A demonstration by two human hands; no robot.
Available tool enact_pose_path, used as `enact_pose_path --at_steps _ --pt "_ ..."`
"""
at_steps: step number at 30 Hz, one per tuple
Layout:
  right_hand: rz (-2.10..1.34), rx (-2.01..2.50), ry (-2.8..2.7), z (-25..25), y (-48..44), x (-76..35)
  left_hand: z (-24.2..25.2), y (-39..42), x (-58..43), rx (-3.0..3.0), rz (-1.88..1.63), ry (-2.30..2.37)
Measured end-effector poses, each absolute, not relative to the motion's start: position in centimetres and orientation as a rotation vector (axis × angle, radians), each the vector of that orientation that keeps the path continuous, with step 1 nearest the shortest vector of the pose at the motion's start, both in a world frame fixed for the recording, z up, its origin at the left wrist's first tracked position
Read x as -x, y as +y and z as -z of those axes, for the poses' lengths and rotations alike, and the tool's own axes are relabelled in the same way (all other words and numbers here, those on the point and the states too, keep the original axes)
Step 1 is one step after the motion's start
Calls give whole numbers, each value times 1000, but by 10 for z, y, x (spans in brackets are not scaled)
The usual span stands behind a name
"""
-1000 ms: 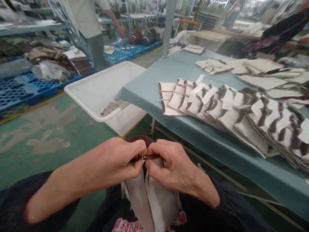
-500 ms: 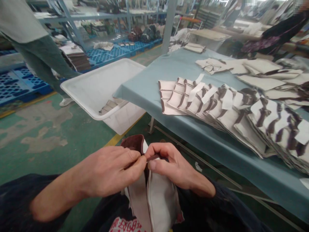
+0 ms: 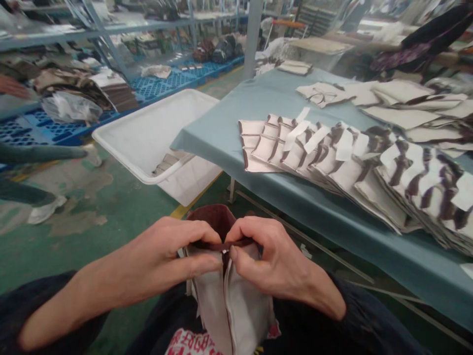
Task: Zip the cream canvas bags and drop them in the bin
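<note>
A cream fabric pouch (image 3: 247,301) with a dark brown lining and rim stands upright at my lap, its mouth facing up. My left hand (image 3: 181,251) pinches the brown rim on the left side of the front seam, thumb below and fingers above. My right hand (image 3: 264,254) grips the same rim just right of the seam, thumb tip in front. Between the two hands a short stretch of rim runs straight, and the pouch's back wall shows brown behind it. The lower end of the pouch lies out of view.
On the right, a blue-covered table (image 3: 214,128) bears overlapping rows of similar cream pieces (image 3: 332,162) with brown edges, and eyeglasses (image 3: 321,96). Left of it stands a white bin (image 3: 148,123) with a few pieces inside. Behind are blue pallets (image 3: 170,79). A co-worker's legs (image 3: 40,195) are at left.
My left hand has shifted from pinching beside the right fingertips to a wider grip, and the rim now lies straighter. The co-worker at left has stepped further left.
</note>
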State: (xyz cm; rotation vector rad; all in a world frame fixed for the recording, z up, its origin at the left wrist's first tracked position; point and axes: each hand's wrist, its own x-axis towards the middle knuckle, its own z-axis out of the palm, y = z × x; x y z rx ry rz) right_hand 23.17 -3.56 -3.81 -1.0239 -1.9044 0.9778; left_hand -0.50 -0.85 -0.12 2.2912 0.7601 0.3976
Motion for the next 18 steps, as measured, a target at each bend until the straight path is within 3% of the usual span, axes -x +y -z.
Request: enact_pose_path --at_steps 8,12,18 --pt "-755 995 -1912 54 -41 -232 24 -8 -3 -2885 -557 697" --pt "-736 983 -1906 59 -45 -233 33 -9 3 -2707 -532 768" --pt "-774 986 -1959 53 -46 -237 9 -11 -10 -2536 -348 751"
